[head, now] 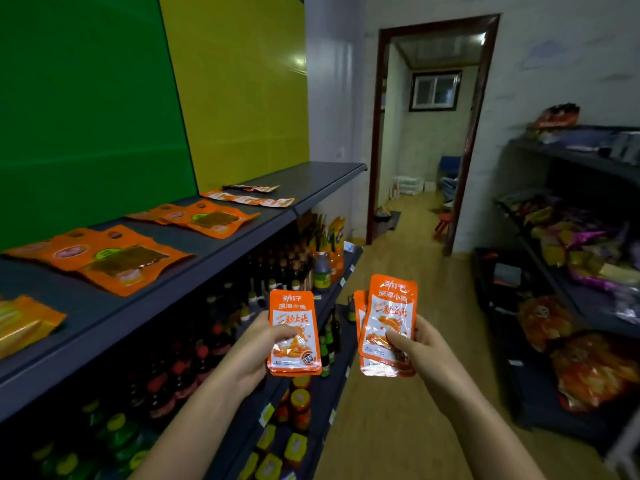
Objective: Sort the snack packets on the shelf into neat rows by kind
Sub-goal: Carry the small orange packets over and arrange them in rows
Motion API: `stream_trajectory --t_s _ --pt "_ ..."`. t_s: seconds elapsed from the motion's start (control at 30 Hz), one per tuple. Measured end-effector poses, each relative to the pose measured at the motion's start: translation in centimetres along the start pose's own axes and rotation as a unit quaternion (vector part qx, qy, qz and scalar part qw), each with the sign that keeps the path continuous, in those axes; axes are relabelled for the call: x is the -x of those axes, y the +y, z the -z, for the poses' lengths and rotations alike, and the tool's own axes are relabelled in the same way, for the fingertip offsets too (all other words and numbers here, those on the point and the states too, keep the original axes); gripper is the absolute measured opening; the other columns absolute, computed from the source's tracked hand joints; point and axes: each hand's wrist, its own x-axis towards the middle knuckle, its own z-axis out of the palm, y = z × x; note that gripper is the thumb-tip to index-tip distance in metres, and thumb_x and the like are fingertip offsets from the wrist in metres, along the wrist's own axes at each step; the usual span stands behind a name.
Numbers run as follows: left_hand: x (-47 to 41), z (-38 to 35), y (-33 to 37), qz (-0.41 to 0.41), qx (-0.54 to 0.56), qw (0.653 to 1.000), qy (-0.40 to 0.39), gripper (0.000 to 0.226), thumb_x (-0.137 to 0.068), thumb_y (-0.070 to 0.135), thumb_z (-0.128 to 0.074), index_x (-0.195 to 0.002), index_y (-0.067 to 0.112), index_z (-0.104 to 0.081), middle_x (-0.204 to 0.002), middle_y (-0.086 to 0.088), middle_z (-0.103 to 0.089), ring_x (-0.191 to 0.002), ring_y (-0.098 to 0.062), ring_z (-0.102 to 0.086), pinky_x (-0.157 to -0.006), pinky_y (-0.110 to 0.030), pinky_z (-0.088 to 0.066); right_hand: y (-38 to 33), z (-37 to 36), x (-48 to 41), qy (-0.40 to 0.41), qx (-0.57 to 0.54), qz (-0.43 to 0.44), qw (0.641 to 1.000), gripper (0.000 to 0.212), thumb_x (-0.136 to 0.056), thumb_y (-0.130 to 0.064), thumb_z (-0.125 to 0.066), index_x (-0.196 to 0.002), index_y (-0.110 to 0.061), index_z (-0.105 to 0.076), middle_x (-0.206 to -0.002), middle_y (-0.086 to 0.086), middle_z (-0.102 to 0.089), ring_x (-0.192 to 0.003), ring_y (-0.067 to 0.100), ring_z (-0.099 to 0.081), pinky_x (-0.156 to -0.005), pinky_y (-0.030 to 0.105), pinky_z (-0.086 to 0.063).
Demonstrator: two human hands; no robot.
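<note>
My left hand (258, 348) grips a small stack of orange-and-white snack packets (294, 336), held upright in front of the shelf edge. My right hand (420, 351) grips a second stack of the same orange-and-white packets (389, 323), fanned a little, over the aisle floor. On the dark grey top shelf (214, 244) at the left lie larger orange packets with dark windows (104, 258), a second group of those (204, 218), and farther back a row of small orange-and-white packets (247, 198). A gold-orange packet (24, 322) lies at the near left.
Below the top shelf stand rows of dark sauce bottles (277, 271) and jars (298, 403). Across the wooden aisle floor (408, 278) a second dark rack (571, 271) holds mixed bagged snacks. An open doorway (429, 133) lies ahead. Green and yellow panels back the left shelf.
</note>
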Motion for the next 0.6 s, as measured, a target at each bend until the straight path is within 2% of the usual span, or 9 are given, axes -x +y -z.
stream_trajectory --t_s 0.2,0.33,0.53,0.6 --pt "-11.2 -2.3 2.2 -0.004 -0.005 1.0 -0.001 0.017 -0.087 0.0 -0.054 -0.098 0.013 -0.053 -0.093 -0.01 -0.068 -0.079 -0.024 -0.067 -0.067 -0.034 -0.053 -1.1 2.2 -11.2 0.024 -0.007 0.003 1.0 0.021 -0.091 -0.011 -0.056 -0.11 -0.018 -0.053 -0.102 0.003 -0.068 -0.087 0.019 -0.068 -0.07 0.026 -0.054" --pt "-18.8 -4.0 4.5 -0.03 -0.014 0.999 -0.005 0.027 -0.088 0.002 -0.053 -0.112 0.013 -0.048 -0.102 -0.01 -0.065 -0.085 -0.025 -0.066 -0.068 -0.034 -0.053 -2.3 4.0 -18.6 0.037 -0.018 0.023 0.999 0.017 -0.091 -0.012 -0.056 -0.101 -0.026 -0.053 -0.1 0.0 -0.068 -0.088 0.017 -0.067 -0.068 0.024 -0.053" --pt "-25.5 -7.0 4.4 -0.01 -0.006 1.0 -0.017 0.022 -0.089 0.002 -0.052 -0.103 0.019 -0.049 -0.097 -0.007 -0.066 -0.081 -0.023 -0.067 -0.066 -0.033 -0.054 -1.3 6.9 -26.4 0.025 -0.026 -0.005 0.999 0.018 -0.09 -0.013 -0.056 -0.099 -0.028 -0.052 -0.099 0.001 -0.069 -0.086 0.018 -0.068 -0.066 0.025 -0.053" --pt "-28.1 -8.0 4.3 0.0 -0.002 1.0 -0.01 0.022 -0.089 0.002 -0.052 -0.103 0.019 -0.05 -0.097 -0.008 -0.067 -0.081 -0.024 -0.067 -0.066 -0.033 -0.054 -0.9 7.7 -29.4 0.016 -0.027 -0.016 0.999 0.019 -0.09 -0.014 -0.056 -0.105 -0.025 -0.052 -0.1 0.002 -0.068 -0.086 0.019 -0.068 -0.067 0.026 -0.053"
